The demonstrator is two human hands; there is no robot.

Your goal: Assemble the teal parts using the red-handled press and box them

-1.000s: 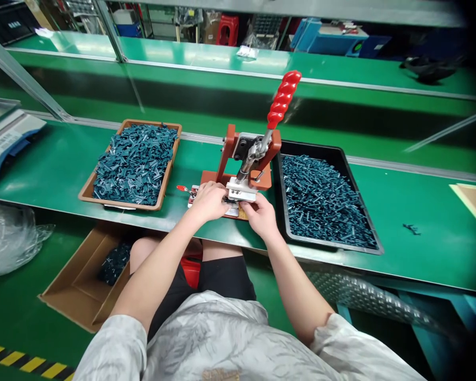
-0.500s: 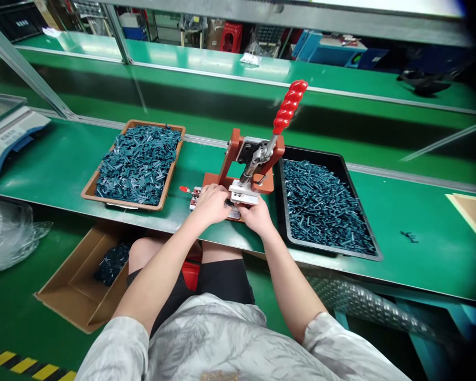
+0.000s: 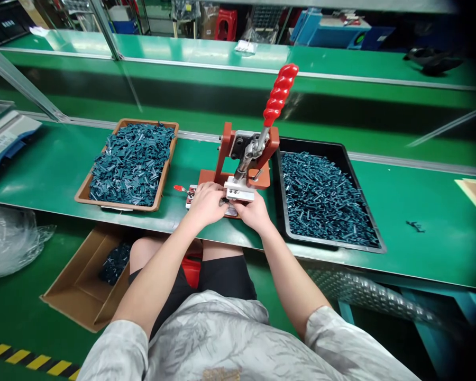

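A toggle press with a long red ribbed handle point(image 3: 281, 95) stands at the table's front edge, its handle raised. Its pale metal head point(image 3: 240, 189) sits between my two hands. My left hand point(image 3: 209, 203) lies bent over the left of the press base, by a small clamp with a red tip point(image 3: 179, 188). My right hand point(image 3: 254, 211) reaches in under the head from the right, thumb pointing inward. Both hands have their fingers curled at a small dark part between them; their fingertips and most of that part are hidden.
A brown tray point(image 3: 78, 194) heaped with flat dark-teal pieces is on the left. On the right, a black tray point(image 3: 375, 248) holds many slim dark-teal pieces. A few loose pieces point(image 3: 414, 226) lie farther right. Below the table is an open cardboard box point(image 3: 69, 301).
The view has shifted slightly, so the press and trays appear a little further left and higher. Both hands remain at the press base, with the handle still raised.
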